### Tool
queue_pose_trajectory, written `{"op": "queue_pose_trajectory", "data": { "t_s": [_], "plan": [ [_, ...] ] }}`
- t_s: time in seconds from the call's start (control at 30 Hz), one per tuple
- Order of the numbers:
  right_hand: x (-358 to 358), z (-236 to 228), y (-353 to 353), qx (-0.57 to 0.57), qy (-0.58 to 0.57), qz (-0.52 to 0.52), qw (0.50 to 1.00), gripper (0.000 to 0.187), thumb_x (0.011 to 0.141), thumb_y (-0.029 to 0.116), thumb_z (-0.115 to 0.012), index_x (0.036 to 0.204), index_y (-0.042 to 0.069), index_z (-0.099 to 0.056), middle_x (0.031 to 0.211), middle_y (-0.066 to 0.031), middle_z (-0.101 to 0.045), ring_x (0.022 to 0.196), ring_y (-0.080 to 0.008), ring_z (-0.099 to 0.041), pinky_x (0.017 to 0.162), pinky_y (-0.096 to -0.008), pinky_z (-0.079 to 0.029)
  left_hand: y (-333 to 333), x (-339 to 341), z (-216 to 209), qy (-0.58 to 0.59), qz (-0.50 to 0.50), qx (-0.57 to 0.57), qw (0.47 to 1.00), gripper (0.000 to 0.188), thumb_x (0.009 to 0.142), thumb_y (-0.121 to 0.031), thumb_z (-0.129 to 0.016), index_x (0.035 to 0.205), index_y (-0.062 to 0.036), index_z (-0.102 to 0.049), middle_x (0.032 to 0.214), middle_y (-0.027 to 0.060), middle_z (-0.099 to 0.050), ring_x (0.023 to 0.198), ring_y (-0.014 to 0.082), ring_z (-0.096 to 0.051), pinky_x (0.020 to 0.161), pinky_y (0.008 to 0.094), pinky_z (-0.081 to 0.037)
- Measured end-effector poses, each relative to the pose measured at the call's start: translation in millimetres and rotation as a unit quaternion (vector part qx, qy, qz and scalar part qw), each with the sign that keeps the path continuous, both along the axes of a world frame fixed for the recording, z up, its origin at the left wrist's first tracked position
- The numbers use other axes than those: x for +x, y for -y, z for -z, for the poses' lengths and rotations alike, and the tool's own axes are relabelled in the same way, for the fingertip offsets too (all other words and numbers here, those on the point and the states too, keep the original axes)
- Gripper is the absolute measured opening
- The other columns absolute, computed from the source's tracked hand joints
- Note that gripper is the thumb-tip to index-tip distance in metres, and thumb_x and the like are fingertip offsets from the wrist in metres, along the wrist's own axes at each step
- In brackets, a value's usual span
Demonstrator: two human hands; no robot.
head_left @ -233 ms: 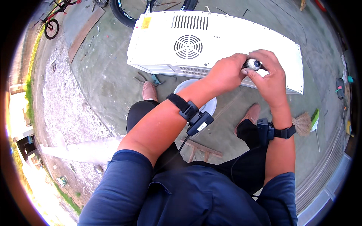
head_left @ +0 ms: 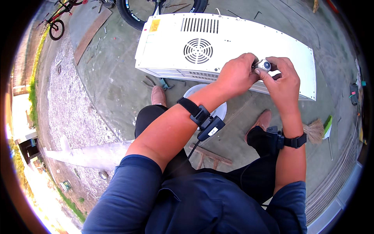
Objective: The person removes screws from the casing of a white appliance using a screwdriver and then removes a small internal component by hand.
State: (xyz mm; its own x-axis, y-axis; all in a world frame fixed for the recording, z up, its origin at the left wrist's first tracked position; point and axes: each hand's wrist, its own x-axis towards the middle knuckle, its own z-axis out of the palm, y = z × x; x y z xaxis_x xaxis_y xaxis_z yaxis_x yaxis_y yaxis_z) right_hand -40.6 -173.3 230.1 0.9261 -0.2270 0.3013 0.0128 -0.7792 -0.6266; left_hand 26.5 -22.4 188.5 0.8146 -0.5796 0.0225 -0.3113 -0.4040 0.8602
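Note:
Above the right part of a large white metal cabinet (head_left: 249, 39) with vent slots and a round grille, both my hands meet at a small rounded whitish object (head_left: 264, 65) with a dark round end. My left hand (head_left: 238, 74) is closed around its left side, the fingertips partly hidden. From the right, my right hand (head_left: 283, 76) curls in, its thumb touching the object's lower edge and its fingers bent beside it. The end faces up toward me; whatever lies below it is hidden by my hands.
Below my left forearm stands a white bucket (head_left: 221, 111). Pliers-like tools (head_left: 163, 84) lie by my left shoe. A small wooden stool (head_left: 210, 156) is between my legs. A straw broom (head_left: 314, 130) lies at right, and a bicycle wheel (head_left: 134, 19) stands behind the cabinet.
The whole view has shifted slightly, so the scene sits a little lower and to the right. My right hand's fingers have changed their bend around the whitish object. Both hands stay at it.

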Motion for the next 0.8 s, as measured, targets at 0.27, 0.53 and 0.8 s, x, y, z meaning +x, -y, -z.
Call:
{"op": "queue_pose_trajectory", "data": {
  "t_s": [0.27, 0.53, 0.8],
  "plan": [
    [-1, -8, 11, 0.064, 0.000, -0.112, 0.992, 0.039, 0.076, 0.004, -0.079, 0.113, 0.005, -0.073, 0.106, -0.0102, -0.070, 0.096, -0.0254, -0.069, 0.084, -0.0353, -0.056, 1, 2, 3, -0.022, 0.045, -0.014, 0.999, 0.032, 0.087, -0.017, -0.072, 0.113, -0.0012, -0.061, 0.097, 0.0209, -0.071, 0.091, 0.0418, -0.068, 0.081, 0.0451, -0.054],
    [-4, -5, 3, 0.041, -0.051, -0.022, 0.998, 0.036, 0.077, 0.006, -0.079, 0.112, 0.007, -0.073, 0.105, -0.0109, -0.069, 0.097, -0.0253, -0.069, 0.083, -0.0351, -0.056, 4, 2, -7, 0.016, 0.010, 0.057, 0.998, 0.030, 0.086, -0.016, -0.072, 0.111, -0.0023, -0.061, 0.095, 0.0212, -0.071, 0.090, 0.0425, -0.068, 0.079, 0.0465, -0.054],
    [-1, -7, 11, 0.036, -0.002, -0.093, 0.995, 0.035, 0.079, 0.008, -0.079, 0.113, 0.008, -0.073, 0.106, -0.0075, -0.068, 0.094, -0.0242, -0.068, 0.079, -0.0346, -0.056, 3, 2, 4, 0.032, 0.036, -0.034, 0.998, 0.033, 0.085, -0.018, -0.074, 0.111, -0.0012, -0.060, 0.096, 0.0218, -0.071, 0.089, 0.0424, -0.068, 0.078, 0.0468, -0.054]
  ]
}}
